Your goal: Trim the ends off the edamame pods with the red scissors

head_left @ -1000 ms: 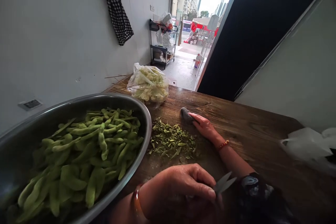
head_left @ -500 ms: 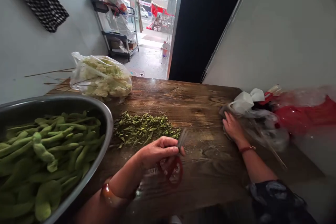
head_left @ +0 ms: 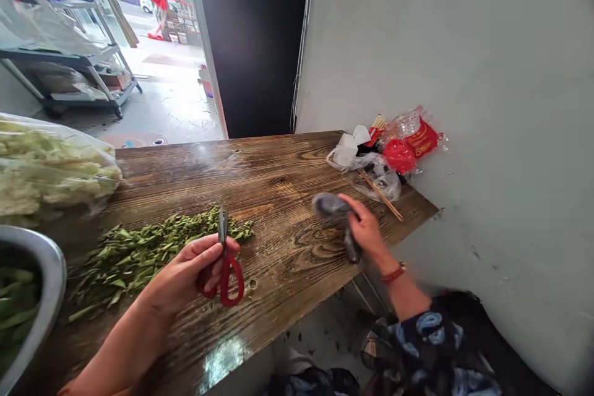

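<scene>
My left hand (head_left: 197,263) is closed round the blades of red-handled scissors (head_left: 231,278), their tips pointing up and the handle loops hanging below. Just behind it on the table lies a long heap of green pod trimmings (head_left: 153,238). Over the table's right part, my right hand (head_left: 364,226) grips a dark grey cloth (head_left: 330,205), blurred by motion, one end hanging below the fingers. At the left edge stands a metal basin (head_left: 51,272) with green pods in it, mostly out of view.
A plastic bag of cauliflower (head_left: 51,167) sits at the left. Against the right wall are a white carton (head_left: 346,150), clear plastic bags, red packets (head_left: 424,139) and a wooden chopstick (head_left: 380,195). A wheeled cart (head_left: 88,62) stands by the doorway.
The view has swung to the right. My right hand has lifted the grey cloth and drawn it back from the bags by the wall. The left hand still holds the scissors.
</scene>
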Demonstrator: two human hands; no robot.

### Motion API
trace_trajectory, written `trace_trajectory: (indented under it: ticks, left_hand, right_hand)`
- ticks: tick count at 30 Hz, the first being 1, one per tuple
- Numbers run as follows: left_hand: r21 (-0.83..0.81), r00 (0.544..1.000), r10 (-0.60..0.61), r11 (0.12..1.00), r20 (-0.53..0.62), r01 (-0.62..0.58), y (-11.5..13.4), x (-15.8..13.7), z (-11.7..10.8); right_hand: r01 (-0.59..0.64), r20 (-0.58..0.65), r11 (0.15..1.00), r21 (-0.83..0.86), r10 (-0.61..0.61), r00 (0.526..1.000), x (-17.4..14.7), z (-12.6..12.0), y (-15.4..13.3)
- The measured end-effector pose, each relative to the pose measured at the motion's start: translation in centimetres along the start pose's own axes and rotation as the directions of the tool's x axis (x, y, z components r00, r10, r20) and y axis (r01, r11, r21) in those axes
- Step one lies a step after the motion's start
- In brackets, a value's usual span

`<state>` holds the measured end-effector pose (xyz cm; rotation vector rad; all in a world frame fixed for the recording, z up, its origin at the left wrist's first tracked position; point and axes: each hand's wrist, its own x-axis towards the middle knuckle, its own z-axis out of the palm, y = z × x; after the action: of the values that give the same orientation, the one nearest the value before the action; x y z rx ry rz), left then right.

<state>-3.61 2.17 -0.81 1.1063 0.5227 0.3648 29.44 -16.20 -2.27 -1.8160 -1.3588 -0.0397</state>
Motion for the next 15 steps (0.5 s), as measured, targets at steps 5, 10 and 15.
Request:
trace_trajectory:
  ticks: [5,10,15]
  left_hand:
    - [0.012,1.000,0.022,1.000,0.017,-0.022,0.2,0.0,0.3]
    - [0.017,0.999,0.031,0.999,0.033,-0.032,0.0,0.2,0.5]
    - [0.021,0.999,0.051,0.998,0.004,-0.051,0.2,0.1,0.5]
  right_hand:
    - [-0.172,-0.155,0.968,-0.182,0.144,0.977,-0.8,-4.8,7.4]
    - [-0.028,0.051,0.968,-0.248,0.042,0.998,-4.3,2.0,0.4]
    - [0.230,0.296,0.972,-0.043,-0.208,0.932,-6.9,8.1,-9.7]
